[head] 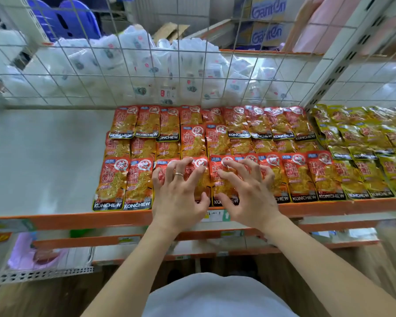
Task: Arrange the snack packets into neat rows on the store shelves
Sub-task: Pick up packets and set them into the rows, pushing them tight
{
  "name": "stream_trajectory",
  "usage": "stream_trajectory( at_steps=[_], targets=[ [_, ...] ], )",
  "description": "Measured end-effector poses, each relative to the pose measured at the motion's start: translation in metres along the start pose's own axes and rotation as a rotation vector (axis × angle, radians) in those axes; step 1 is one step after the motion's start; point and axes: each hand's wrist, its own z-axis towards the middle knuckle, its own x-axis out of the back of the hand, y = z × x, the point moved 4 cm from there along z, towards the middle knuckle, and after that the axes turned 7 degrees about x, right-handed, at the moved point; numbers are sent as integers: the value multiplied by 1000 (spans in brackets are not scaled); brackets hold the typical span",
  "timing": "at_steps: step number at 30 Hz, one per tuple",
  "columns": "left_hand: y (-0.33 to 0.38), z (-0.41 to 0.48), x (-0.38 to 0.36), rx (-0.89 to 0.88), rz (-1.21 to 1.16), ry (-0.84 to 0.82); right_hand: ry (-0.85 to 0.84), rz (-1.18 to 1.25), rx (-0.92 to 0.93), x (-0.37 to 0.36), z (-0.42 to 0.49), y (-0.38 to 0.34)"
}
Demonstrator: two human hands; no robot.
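Red KONCHEW snack packets (300, 177) lie in overlapping rows on a white shelf (44, 156) with an orange front edge. My left hand (181, 191), with a ring on one finger, rests with spread, bent fingers on a front-row red packet (201, 179). Beside it, my right hand (245, 191) lies in the same way on the neighbouring red packet (222, 186). Both hands press down on the packets; neither lifts one. Yellow-green packets (364, 143) fill the shelf to the right of the red ones.
The left part of the shelf is bare white board. A wire grid panel (146, 72) stands behind the rows, with white bagged goods (128, 56) beyond it. A grey upright post (334, 72) rises at the right. Lower orange-edged shelves (101, 241) sit below.
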Motion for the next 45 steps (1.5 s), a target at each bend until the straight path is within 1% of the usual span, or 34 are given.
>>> stream_trajectory(
  at_steps=[4,9,12,15,17,19,22,24,28,32,35,39,45],
  targets=[
    [-2,-1,0,-8,-23,13,-7,-2,4,1,0,-1],
    [-2,-1,2,-20,-63,7,32,44,9,1,-1,-1],
    [-1,-4,7,-35,-115,68,56,60,3,1,-2,-2],
    [1,-9,16,-46,-168,126,105,122,-66,9,0,1],
    [8,-15,23,-55,-151,152,149,149,-97,21,-4,3],
    [21,-22,31,-71,-127,182,174,147,-89,38,-14,7],
    [55,-38,37,-124,-124,222,186,132,-53,65,-43,20],
    [87,-48,38,-154,-105,213,178,115,-56,84,-67,34],
    [159,-67,33,-229,-104,164,167,119,-132,118,-124,76],
    [230,-90,26,-303,-148,213,186,94,-173,146,-185,124],
    [278,-108,18,-318,-152,212,216,101,-238,165,-228,152],
    [334,-127,3,-319,-138,169,231,53,-295,187,-283,181],
    [395,-143,-9,-347,-125,122,277,29,-340,210,-334,217]
  ],
)
